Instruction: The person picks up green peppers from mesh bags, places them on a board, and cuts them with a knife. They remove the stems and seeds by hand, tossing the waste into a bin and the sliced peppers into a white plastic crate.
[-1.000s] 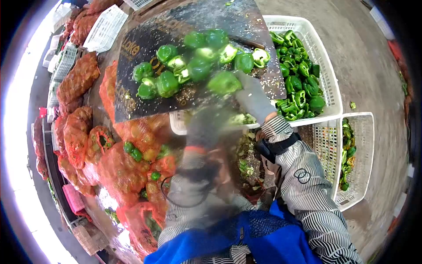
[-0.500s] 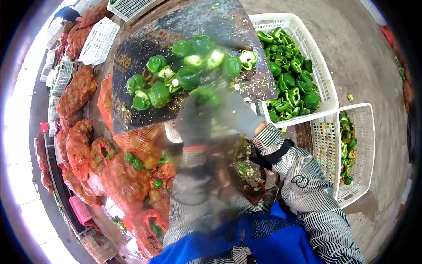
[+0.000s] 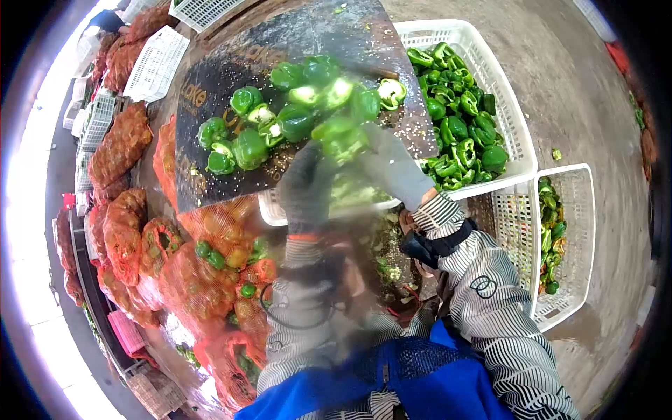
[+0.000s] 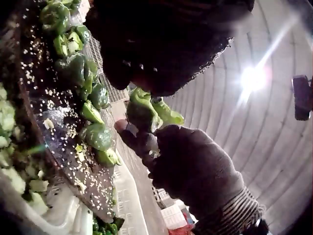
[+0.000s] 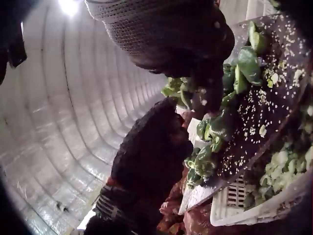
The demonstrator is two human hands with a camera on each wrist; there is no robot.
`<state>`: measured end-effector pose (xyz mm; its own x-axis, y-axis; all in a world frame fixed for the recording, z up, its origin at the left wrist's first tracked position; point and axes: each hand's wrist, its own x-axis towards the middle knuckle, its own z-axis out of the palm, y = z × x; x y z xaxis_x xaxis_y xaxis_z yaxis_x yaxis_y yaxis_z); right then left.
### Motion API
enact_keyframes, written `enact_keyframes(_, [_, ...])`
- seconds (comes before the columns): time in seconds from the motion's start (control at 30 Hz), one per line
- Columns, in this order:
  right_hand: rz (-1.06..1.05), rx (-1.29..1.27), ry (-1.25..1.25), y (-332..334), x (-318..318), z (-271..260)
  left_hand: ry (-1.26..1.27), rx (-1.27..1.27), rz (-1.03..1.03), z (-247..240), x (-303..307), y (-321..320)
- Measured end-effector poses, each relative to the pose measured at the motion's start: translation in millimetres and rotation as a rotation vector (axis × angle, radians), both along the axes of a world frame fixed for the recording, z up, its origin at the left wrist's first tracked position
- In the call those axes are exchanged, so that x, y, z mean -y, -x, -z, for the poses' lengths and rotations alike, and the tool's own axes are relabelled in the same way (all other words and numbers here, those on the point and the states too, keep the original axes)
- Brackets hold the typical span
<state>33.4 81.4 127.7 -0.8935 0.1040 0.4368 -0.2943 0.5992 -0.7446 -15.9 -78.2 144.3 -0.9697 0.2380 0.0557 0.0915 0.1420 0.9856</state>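
Between my two gloved hands is a green bell pepper (image 3: 341, 140), blurred in the head view, held over the near edge of the dark board (image 3: 231, 63). In the left wrist view the pepper (image 4: 142, 108) looks cut open, with pale inner flesh showing. My left hand (image 3: 304, 185), in a dark glove with an orange cuff, grips it from the left. The right hand (image 3: 397, 171), in a lighter grey glove, holds its other side with curled fingers. Whole and cut green peppers (image 3: 295, 122) lie on the board among scattered seeds.
Right of the board stands a white crate (image 3: 521, 133) of cut green peppers, with another crate (image 3: 588, 245) lower right. Pale pepper scraps (image 5: 281, 169) fill a container below the board. Red mesh sacks (image 3: 196, 280) crowd the left. A long brown strip (image 3: 378, 71) lies on the board.
The left hand has come up to the pepper from lower down. Both hands first drew toward the body, then rose slightly with the pepper. The head view has shifted a little.
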Motion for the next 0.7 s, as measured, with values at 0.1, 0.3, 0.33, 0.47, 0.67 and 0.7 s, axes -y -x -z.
enact_keyframes(0.1, [0.022, 0.331, 0.103, -5, 18, -16, 0.427, -0.063, -0.032, -14, -2, -1])
enact_keyframes(0.3, [0.058, 0.232, -0.016, -9, 39, -17, 0.450, -0.127, -0.021, -1, 7, 3])
enact_keyframes(0.33, [0.069, 0.188, 0.030, -8, 35, -15, 0.426, -0.171, 0.093, -12, 5, 0])
enact_keyframes(0.47, [0.083, 0.391, 0.239, -6, 15, -21, 0.117, 0.025, 0.052, -13, 14, 0])
enact_keyframes(0.67, [-0.040, 0.154, 0.081, -9, 33, -22, -0.026, 0.183, 0.216, -11, 7, -8])
enact_keyframes(0.7, [-0.074, 0.240, 0.036, -12, 35, -24, 0.175, 0.230, 0.218, -16, 5, -5])
